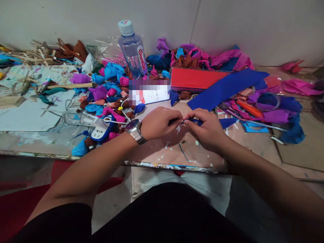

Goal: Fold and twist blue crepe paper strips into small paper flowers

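Head view: over the middle of the surface (152, 153), the left hand (159, 123) and right hand (206, 130) meet almost tip to tip, pinching a thin, dark blue strip (193, 120), bunched and narrow. Thumbs and fingers (174, 114) of both hands are closed on it, with hardly any gap. A flat, pointed blue tip (227, 123) shows past the right hand, which hides whether it belongs to the same piece. A watch (136, 131) with a round face and metal-link band circles the left wrist.

Just beyond the hands, a long, smooth blue band (225, 89) slants across the corner of a glossy red box (194, 78). To its left lie a phone (158, 96), partly blurred out, and an upright, clear plastic bottle (131, 50) with a round white cap. Crumpled, matte paper twists (113, 71) in blue, pink, purple and brown are heaped around the bottle. A rounded blue-and-white socket block (102, 130) sits near the left forearm. At far left are thin, splintery wood sticks (37, 57); at right, a translucent ring (277, 102) rests among wrinkled purple and blue scraps (293, 131).
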Available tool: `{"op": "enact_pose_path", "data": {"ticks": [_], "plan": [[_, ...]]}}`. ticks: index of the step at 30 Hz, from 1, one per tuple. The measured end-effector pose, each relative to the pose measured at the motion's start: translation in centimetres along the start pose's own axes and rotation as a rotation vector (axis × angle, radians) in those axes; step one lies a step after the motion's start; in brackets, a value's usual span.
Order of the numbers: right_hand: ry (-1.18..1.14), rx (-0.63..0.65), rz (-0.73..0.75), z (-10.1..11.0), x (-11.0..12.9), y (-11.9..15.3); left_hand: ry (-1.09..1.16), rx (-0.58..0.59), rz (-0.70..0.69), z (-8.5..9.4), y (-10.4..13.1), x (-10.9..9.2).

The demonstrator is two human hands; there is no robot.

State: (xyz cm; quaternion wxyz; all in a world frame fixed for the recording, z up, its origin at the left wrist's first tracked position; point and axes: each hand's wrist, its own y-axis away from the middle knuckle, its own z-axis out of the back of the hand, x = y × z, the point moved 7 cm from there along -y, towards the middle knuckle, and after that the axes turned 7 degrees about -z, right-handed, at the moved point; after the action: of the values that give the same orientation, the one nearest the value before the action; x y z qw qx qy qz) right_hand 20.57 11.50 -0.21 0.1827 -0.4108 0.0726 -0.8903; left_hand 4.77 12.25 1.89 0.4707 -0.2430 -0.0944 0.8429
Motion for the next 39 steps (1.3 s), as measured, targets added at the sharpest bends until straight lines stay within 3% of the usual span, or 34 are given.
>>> {"op": "enact_pose_path", "data": {"ticks": [8, 12, 17, 27, 39], "plan": [[0.103, 0.071, 0.069, -0.4, 0.4, 0.0, -0.074, -0.049, -0.103, -0.4, 0.2, -0.7], [0.107, 0.118, 0.072, -0.9, 0.3, 0.0, -0.024, -0.039, -0.06, -0.6, 0.2, -0.5], [0.024, 0.079, 0.033, -0.3, 0.1, 0.0, 0.102, -0.042, 0.001, -0.3, 0.1, 0.0], [0.062, 0.092, 0.064, -0.7, 0.2, -0.1, 0.08, -0.005, 0.036, -1.0, 0.1, 0.0], [0.093, 0.039, 0.095, 0.4, -0.3, -0.1, 0.353, 0.021, 0.157, -0.5, 0.1, 0.8]]}}
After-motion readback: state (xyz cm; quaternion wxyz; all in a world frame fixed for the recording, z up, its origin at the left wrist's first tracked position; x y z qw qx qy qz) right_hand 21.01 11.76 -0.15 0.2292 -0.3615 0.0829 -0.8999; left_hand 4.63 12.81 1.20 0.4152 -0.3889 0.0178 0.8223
